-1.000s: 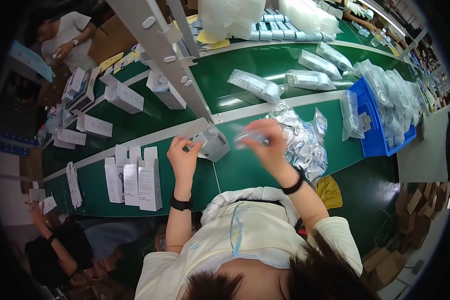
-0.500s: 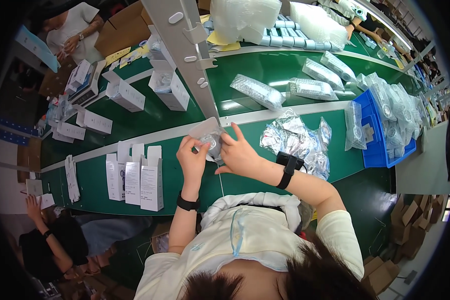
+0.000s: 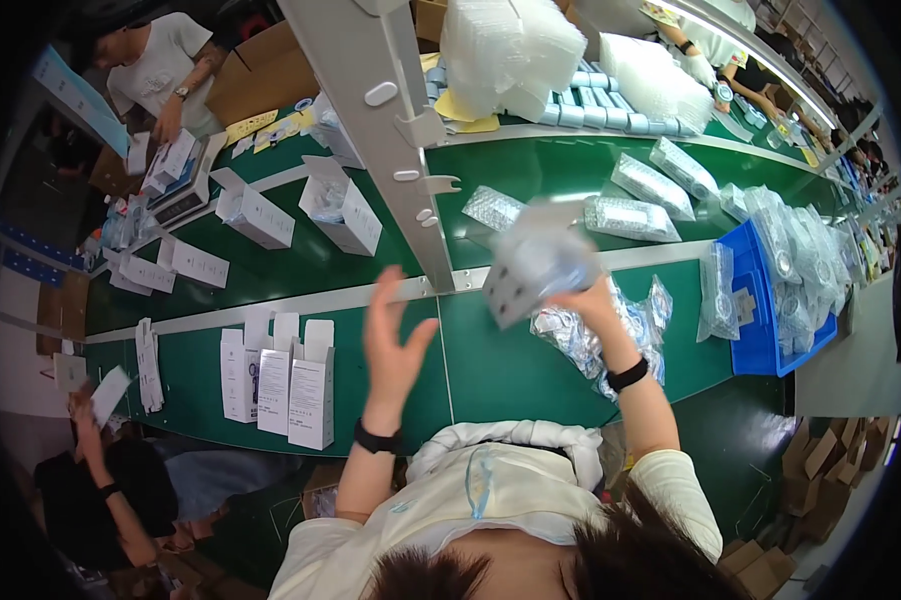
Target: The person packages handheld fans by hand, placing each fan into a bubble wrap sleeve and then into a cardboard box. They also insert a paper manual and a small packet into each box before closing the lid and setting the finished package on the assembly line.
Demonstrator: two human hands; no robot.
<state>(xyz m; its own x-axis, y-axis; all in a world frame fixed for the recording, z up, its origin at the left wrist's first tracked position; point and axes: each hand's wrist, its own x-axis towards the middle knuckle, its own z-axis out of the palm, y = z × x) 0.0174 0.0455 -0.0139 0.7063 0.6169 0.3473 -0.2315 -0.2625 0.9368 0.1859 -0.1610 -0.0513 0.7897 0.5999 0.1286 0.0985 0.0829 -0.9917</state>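
Note:
My right hand (image 3: 592, 300) grips a white carton (image 3: 515, 280), smeared by motion, above the back edge of the green table. Its side shows several dark spots, and something clear and bluish shows at its top. To the left, my left hand (image 3: 392, 335) is raised over the table with thumb and fingers apart, holding nothing. Beneath my right forearm lies a pile of small clear-bagged packets (image 3: 570, 340). On the table left of my left hand stand several white cartons (image 3: 312, 400) with their top flaps up.
A grey metal post (image 3: 400, 150) rises behind the table. On the green conveyor lie bubble-wrapped packages (image 3: 630, 217) and filled cartons (image 3: 340, 210). At the right, a blue bin (image 3: 750, 340) holds more wrapped items. Flat cartons (image 3: 148, 365) and a co-worker's hand (image 3: 87, 415) are at the left.
My right hand has moved right and away from my left with the carton. My left hand has let go and opened. The view has shifted slightly.

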